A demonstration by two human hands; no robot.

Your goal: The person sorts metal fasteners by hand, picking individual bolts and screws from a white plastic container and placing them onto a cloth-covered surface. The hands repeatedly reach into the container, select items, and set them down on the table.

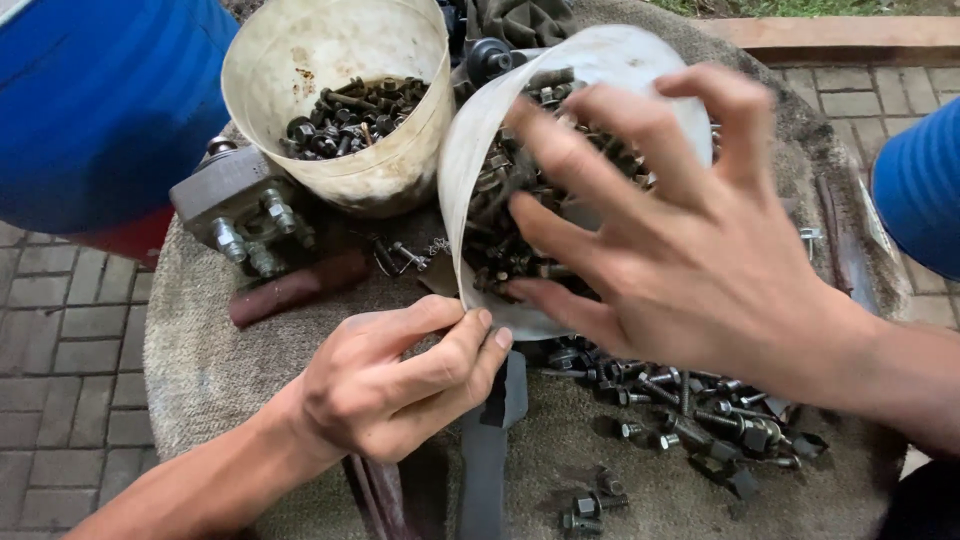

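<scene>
Here, left hand (385,385) pinching tilted tub (480,150) rim; right hand (680,250) spread over bolts (510,225).

Two bare forearms are seen, one from the lower left of the frame, one from the lower right. No sleeves are worn. The left hand (385,385) and right hand (690,250) are ungloved; short, plain nails are shown.

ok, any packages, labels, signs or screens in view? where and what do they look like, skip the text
No labels, signs or screens. Only containers:
Upright tub: top centre-left, round, off-white, stained, bolts inside.
Tilted tub: centre, off-white, full of bolts; left hand pinches its lower rim, right hand reaches in.
Blue drum: top left, rounded, red at its base.
</scene>
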